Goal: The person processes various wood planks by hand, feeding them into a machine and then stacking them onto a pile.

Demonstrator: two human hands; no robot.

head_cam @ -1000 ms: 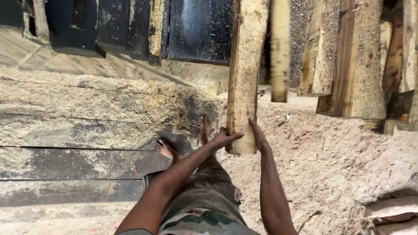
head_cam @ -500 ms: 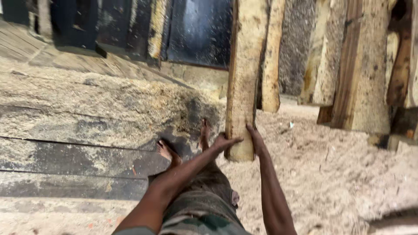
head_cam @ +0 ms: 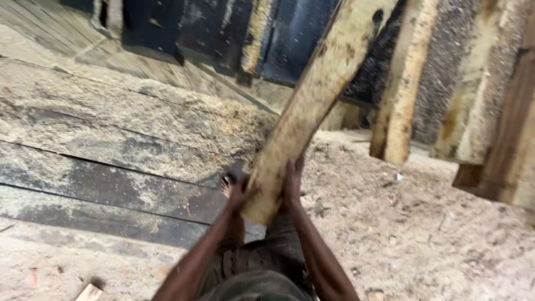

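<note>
Both hands are closed on the lower end of a rough wooden slab (head_cam: pixel 312 106): the left hand (head_cam: pixel 238 194) is pressed against its left edge with the fingers wrapped, and the right hand (head_cam: pixel 291 181) is laid along its right edge. Compared with half a second ago, the slab has been tipped; it was held nearly upright then, and now its top is leaned toward the upper right of the frame. It can be judged that the slab is being swung or lowered rather than only held.

At the left of the frame, dark floor boards (head_cam: pixel 100 189) are seen, flat and partly covered by pale sawdust. A small wood offcut (head_cam: pixel 88 292) is lying at the lower left. The slab itself is long, pale yellow, with a grainy, dusty face. At the right, more slabs (head_cam: pixel 404 95) are leaned upright, with bark-like uneven edges, and loose sawdust ground (head_cam: pixel 423 234) is spread below them.
</note>
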